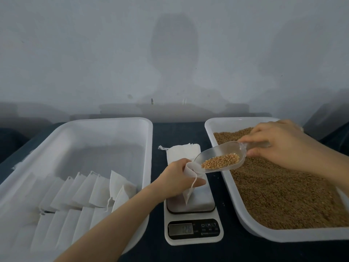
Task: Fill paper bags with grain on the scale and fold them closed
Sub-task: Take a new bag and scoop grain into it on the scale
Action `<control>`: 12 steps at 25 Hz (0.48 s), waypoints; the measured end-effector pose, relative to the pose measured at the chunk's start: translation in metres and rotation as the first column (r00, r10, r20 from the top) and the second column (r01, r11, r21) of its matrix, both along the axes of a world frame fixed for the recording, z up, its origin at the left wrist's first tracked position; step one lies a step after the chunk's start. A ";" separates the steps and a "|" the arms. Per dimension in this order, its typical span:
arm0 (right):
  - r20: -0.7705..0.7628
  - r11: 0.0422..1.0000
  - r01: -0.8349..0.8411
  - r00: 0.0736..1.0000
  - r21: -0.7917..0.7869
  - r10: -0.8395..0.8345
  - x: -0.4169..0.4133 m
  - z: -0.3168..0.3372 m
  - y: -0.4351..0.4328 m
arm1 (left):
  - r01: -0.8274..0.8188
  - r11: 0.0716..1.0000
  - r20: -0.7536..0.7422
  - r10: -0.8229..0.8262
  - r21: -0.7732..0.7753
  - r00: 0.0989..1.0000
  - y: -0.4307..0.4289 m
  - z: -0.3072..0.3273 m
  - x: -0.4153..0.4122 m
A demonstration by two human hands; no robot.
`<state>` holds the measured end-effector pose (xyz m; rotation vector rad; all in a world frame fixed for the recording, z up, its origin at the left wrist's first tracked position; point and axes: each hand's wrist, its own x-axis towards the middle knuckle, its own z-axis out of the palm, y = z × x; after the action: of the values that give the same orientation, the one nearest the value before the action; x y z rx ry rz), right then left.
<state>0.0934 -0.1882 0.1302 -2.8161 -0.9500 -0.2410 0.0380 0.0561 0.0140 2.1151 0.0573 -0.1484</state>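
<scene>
Gripping small white bag at its mouth, left hand holds it over scale platform, lower centre; fingers closed on paper, bag bottom touching platform. Display digits blurred, hard to read. Right hand clamped on clear scoop handle, grain inside, tip at bag mouth. Right tray holds grain, cut off at frame edge. Left tray: rows of bags. Flat bag stack on desk behind scale, partly hidden.

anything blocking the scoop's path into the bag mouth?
Nothing visible. The scoop tip, held by the right hand, already sits at the bag mouth, which the left hand holds open over the scale.
</scene>
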 end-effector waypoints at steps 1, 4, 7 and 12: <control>0.025 1.000 -0.009 1.000 -0.011 0.009 0.000 0.002 0.002 | -0.001 1.000 0.001 0.001 0.005 1.000 0.000 0.000 0.000; 0.100 0.993 -0.015 0.995 -0.114 0.027 0.001 0.007 0.009 | -0.016 1.000 0.006 0.016 -0.001 1.000 -0.001 0.002 0.000; 0.121 0.979 -0.010 0.992 -0.202 0.035 0.002 0.015 0.018 | -0.019 1.000 0.013 0.019 -0.002 1.000 -0.002 0.003 0.000; 0.162 0.951 -0.035 0.983 -0.308 0.088 0.000 0.023 0.033 | -0.013 1.000 0.023 0.012 0.025 1.000 -0.004 0.003 0.000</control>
<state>0.0931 -0.1549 0.1531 -3.0766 -1.2062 -0.3676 0.0380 0.0519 0.0170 2.1404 0.0590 -0.1172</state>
